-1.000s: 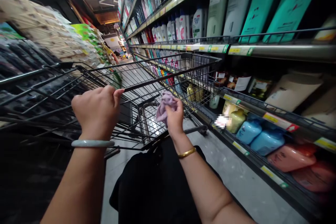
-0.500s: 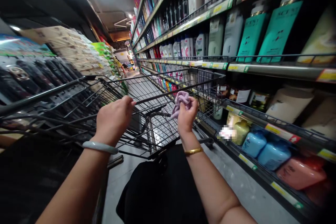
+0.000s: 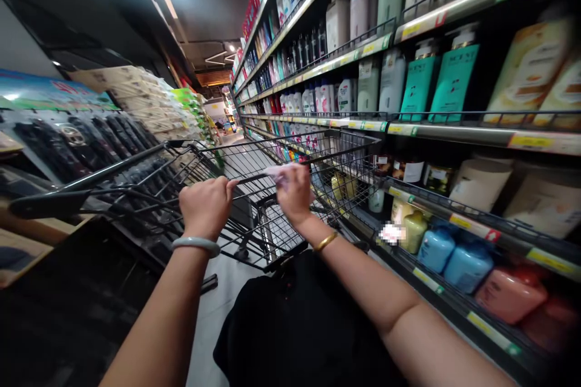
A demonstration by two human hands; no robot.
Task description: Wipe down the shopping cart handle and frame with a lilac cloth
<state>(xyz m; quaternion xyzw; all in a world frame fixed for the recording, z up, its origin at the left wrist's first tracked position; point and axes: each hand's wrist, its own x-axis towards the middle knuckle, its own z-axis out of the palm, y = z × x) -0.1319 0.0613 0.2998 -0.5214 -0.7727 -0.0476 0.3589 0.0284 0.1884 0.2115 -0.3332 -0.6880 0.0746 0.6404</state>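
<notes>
A black wire shopping cart (image 3: pixel 345 193) stands in front of me. My left hand (image 3: pixel 206 207), with a pale bangle (image 3: pixel 196 244) at the wrist, is closed round the cart's rim bar. Just right of it, my right hand (image 3: pixel 294 193) presses a light purple cloth (image 3: pixel 278 173) onto the same bar. The cloth is partly hidden behind my fingers and a little blurred. On the right wrist sits a gold bracelet (image 3: pixel 327 242). Within the basket only bare wire mesh shows, with the floor visible through it.
Along the right runs a tall shelf (image 3: pixel 345 123) of bottles, among them teal pump bottles (image 3: pixel 454 81), blue bottles (image 3: pixel 467 266) and a pink bottle (image 3: pixel 511 293). At left stand a rack of dark packaged goods (image 3: pixel 91 139) and stacked boxes (image 3: pixel 131 94). The aisle stretches ahead.
My right hand has moved left with the purple cloth, from above the bar's right part to near my left hand. The left hand keeps its grip, and the view has shifted slightly.
</notes>
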